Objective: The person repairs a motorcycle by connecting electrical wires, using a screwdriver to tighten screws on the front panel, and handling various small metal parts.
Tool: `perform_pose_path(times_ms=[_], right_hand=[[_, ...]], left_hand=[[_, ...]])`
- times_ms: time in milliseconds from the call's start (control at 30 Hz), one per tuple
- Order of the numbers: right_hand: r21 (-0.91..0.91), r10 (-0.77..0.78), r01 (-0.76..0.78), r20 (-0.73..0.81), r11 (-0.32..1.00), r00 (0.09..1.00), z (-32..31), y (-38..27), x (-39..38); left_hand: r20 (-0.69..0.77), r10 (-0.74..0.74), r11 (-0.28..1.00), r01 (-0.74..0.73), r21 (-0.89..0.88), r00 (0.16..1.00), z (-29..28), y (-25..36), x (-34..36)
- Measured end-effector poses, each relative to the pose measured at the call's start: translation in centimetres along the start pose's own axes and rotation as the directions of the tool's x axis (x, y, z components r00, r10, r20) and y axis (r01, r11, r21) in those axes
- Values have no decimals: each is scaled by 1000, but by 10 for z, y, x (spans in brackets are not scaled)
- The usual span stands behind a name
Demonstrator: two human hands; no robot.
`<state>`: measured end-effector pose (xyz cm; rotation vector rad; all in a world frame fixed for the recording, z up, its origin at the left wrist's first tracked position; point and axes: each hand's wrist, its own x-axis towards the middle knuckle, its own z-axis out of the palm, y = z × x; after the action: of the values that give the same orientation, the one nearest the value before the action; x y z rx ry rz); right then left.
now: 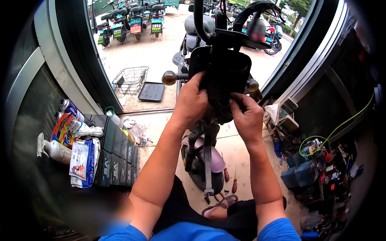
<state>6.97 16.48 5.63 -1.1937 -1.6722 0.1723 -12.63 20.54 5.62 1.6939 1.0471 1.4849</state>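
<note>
In front of me stands an electric scooter, its front wheel [200, 182] and pale pink fender [216, 160] below my hands. A dark plastic front panel [220, 66] sits under the handlebar [198, 20]. My left hand [189, 100] is closed at the panel's lower left edge, thumb pressed against it and fingertips partly hidden. Beside the lower right edge, my right hand [248, 118] is closed in a pinch; whatever lies between thumb and fingers is lost in the dark. A round turn signal [169, 78] sticks out to the left of the panel.
Screwdrivers [234, 185] lie on the floor by the wheel. Black battery boxes [113, 162] with packets and spray cans stand left. Tools and dark blue batteries [299, 174] crowd the right. A wire basket [130, 80] and black tray [151, 91] lie beyond the doorway; scooters are parked outside.
</note>
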Motion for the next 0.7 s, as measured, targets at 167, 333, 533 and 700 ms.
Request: perform_pose_path(times_ms=[167,333,533,700], right_hand=[[-80,-133,132,-13,988,991,0,-3,-22],[-81,-151,147,-43,986,988,7,-8,-27],[-280,-192,182,-12,943,981,22,-17,-29],[-414,-197,151,-71,898,978,32,-18,-35]], left_hand=[[134,-124,954,156,-256,983,1,1,8],[122,-85,982,104,-155,989,3,-2,10],[46,148,963,-155,220,988,2,-31,20],[41,146,943,-151,295,988,9,-23,19]])
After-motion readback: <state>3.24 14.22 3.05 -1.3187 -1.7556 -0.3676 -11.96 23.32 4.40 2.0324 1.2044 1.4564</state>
